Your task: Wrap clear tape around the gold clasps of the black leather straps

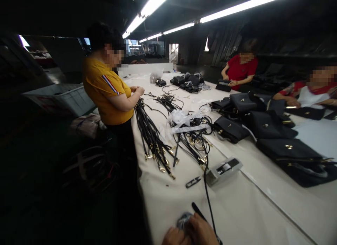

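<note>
At the bottom edge of the head view, my left hand (pixel 173 236) and my right hand (pixel 202 231) are close together, fingers closed. Both pinch a small dark bundle in shiny clear plastic (pixel 184 220); what is inside I cannot make out. A black strap end (pixel 198 209) sticks up beside my right hand. From the pile a long thin black strap (pixel 207 195) runs down past that hand. Ahead on the table lie thread snips (pixel 193 182) and a grey box-like holder (pixel 225 170) with a dark top.
Black straps with gold clasps (pixel 155 143) spread over the white table (pixel 168 202), white strips (pixel 185 120) among them. Black handbags (pixel 292 150) lie at right. A co-worker in yellow (pixel 105 86) stands at left; others in red (pixel 242 67) work across the table. A white bin (pixel 63 95) stands behind.
</note>
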The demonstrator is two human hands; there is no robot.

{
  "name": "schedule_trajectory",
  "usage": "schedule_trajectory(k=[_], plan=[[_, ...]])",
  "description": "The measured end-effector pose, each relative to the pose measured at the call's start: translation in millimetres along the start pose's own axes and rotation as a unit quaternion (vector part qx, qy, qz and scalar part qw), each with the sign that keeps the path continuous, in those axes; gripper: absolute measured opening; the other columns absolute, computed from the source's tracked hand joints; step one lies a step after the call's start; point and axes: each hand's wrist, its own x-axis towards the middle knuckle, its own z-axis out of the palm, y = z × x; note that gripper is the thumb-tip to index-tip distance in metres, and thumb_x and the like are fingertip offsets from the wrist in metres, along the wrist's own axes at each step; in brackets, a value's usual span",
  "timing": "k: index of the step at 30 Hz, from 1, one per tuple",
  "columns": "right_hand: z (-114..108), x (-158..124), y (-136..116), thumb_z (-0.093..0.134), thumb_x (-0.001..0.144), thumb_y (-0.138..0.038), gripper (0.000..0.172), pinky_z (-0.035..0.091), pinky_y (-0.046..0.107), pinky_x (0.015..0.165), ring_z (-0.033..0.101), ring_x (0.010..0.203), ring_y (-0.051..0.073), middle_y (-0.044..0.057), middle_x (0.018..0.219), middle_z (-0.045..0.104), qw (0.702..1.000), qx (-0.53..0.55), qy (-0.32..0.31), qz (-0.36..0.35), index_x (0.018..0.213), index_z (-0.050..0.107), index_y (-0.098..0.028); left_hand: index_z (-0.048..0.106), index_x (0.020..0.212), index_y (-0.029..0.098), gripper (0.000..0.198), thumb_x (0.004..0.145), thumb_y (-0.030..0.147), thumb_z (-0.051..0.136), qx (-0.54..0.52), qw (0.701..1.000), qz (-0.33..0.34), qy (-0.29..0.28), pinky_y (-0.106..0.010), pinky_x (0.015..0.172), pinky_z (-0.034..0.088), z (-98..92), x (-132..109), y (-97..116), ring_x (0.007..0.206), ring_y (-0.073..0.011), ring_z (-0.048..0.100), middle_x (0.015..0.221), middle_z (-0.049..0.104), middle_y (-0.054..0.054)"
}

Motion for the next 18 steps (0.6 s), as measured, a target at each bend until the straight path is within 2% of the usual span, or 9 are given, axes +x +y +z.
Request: schedule_trajectory(k=[3, 6, 8, 13, 16, 18], plan=[[-1, -1, -7, 0.051, 0.083, -0.012, 0.022, 0.045, 0.028, 0.063, 0.069, 0.075, 0.021, 0.006, 0.089, 0.072, 0.994, -0.097, -0.05, 0.017, 0.081, 0.07, -0.022, 0.068, 0.093, 0.022, 0.011, 0.089, 0.031, 0.062, 0.095, 0.995, 0.001, -0.002, -0.039, 0.074, 0.052, 18.7, -22, -33, 0.079, -0.0228, 0.061, 0.083, 0.065, -0.007], [-9, 1, -9, 0.055, 0.081, -0.014, 0.016, 0.041, 0.028, 0.062, 0.068, 0.077, 0.021, 0.005, 0.09, 0.071, 0.992, -0.104, -0.064, 0.021, 0.082, 0.069, -0.023, 0.067, 0.094, 0.022, 0.01, 0.087, 0.026, 0.061, 0.266, 0.96, 0.082, 0.017, -0.037, 0.065, 0.045, 25.8, -33, -49, 0.067, -0.0235, 0.058, 0.071, 0.062, -0.007], [-14, 1, -10, 0.058, 0.079, -0.015, 0.013, 0.038, 0.029, 0.061, 0.068, 0.077, 0.022, 0.005, 0.088, 0.071, 0.992, -0.104, -0.066, 0.039, 0.081, 0.068, -0.022, 0.066, 0.099, 0.022, 0.012, 0.091, 0.024, 0.056, 0.33, 0.938, 0.107, 0.016, -0.034, 0.063, 0.041, 23.3, -35, -44, 0.066, -0.0218, 0.058, 0.072, 0.062, -0.006], [-17, -2, -13, 0.052, 0.084, -0.023, 0.009, 0.031, 0.03, 0.057, 0.065, 0.077, 0.022, 0.008, 0.094, 0.067, 0.988, -0.087, -0.042, 0.118, 0.086, 0.06, -0.021, 0.066, 0.098, 0.019, 0.02, 0.099, 0.026, 0.047, 0.349, 0.931, 0.106, -0.021, -0.031, 0.064, 0.037, 9.0, -31, -17, 0.068, -0.018, 0.057, 0.073, 0.063, -0.006], [-17, -5, -8, 0.054, 0.085, -0.028, 0.011, 0.033, 0.028, 0.057, 0.063, 0.078, 0.019, 0.005, 0.099, 0.065, 0.988, -0.052, -0.021, 0.146, 0.094, 0.056, -0.023, 0.065, 0.093, 0.018, 0.02, 0.099, 0.026, 0.048, 0.363, 0.925, 0.114, -0.022, -0.029, 0.064, 0.038, 8.6, -29, -19, 0.068, -0.0162, 0.057, 0.073, 0.063, -0.004], [-21, -4, -1, 0.058, 0.082, -0.03, 0.012, 0.039, 0.027, 0.059, 0.063, 0.074, 0.018, 0.001, 0.09, 0.065, 0.99, -0.017, -0.025, 0.141, 0.091, 0.055, -0.023, 0.064, 0.09, 0.018, 0.019, 0.098, 0.029, 0.051, 0.378, 0.916, 0.131, -0.008, -0.028, 0.063, 0.038, 11.5, -30, -25, 0.066, -0.0154, 0.057, 0.071, 0.062, -0.003]])
